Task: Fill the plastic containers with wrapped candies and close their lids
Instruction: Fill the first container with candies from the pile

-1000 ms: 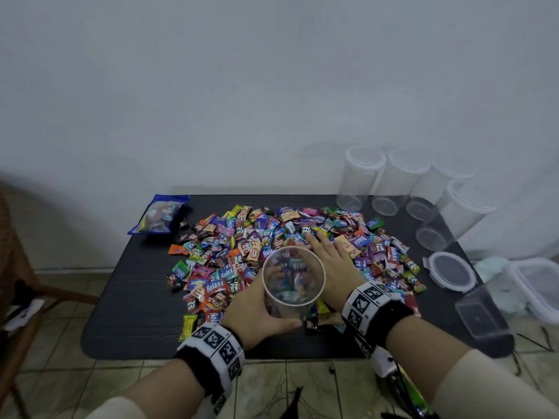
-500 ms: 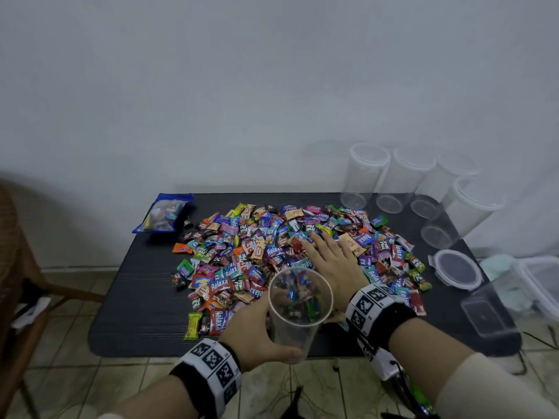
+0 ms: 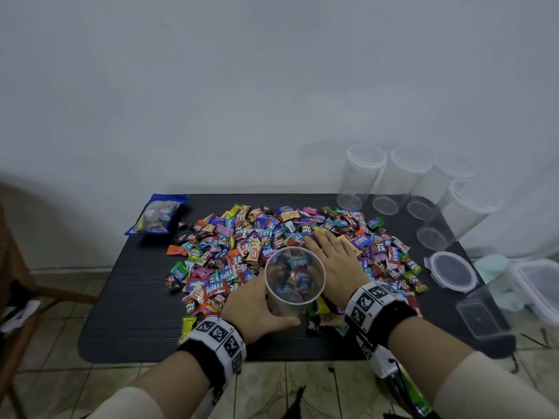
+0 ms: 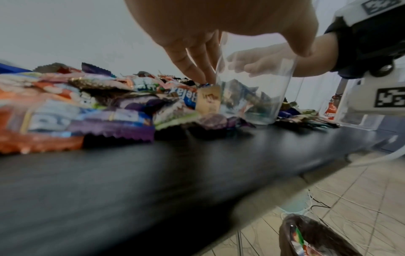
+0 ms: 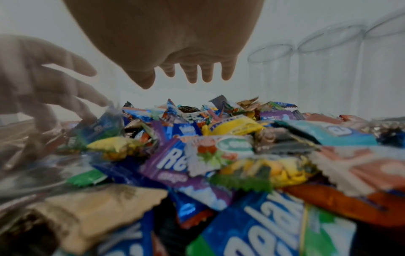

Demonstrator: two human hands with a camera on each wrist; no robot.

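Observation:
My left hand (image 3: 257, 309) grips a clear, lidless plastic container (image 3: 295, 279) that stands upright at the near edge of the wrapped candy pile (image 3: 242, 246) on the black table (image 3: 130, 322). In the left wrist view its fingers (image 4: 192, 60) curl round the container (image 4: 254, 90). Candy wrappers show through its wall; I cannot tell whether any lie inside. My right hand (image 3: 332, 261) lies flat over the pile just right of the container. Its fingers (image 5: 192, 71) are straight and hold nothing, just above the candies (image 5: 219, 152).
Several empty lidded containers (image 3: 363, 176) stand at the table's back right corner. A loose round lid (image 3: 450, 270) and a square clear tub (image 3: 481, 316) sit at the right edge. A blue bag (image 3: 157, 213) lies back left. A wooden chair (image 3: 18, 285) is at the left.
Half a second ago the container was nearer the table's front edge; my left hand has brought it back against the pile. My right hand has stayed flat over the candies.

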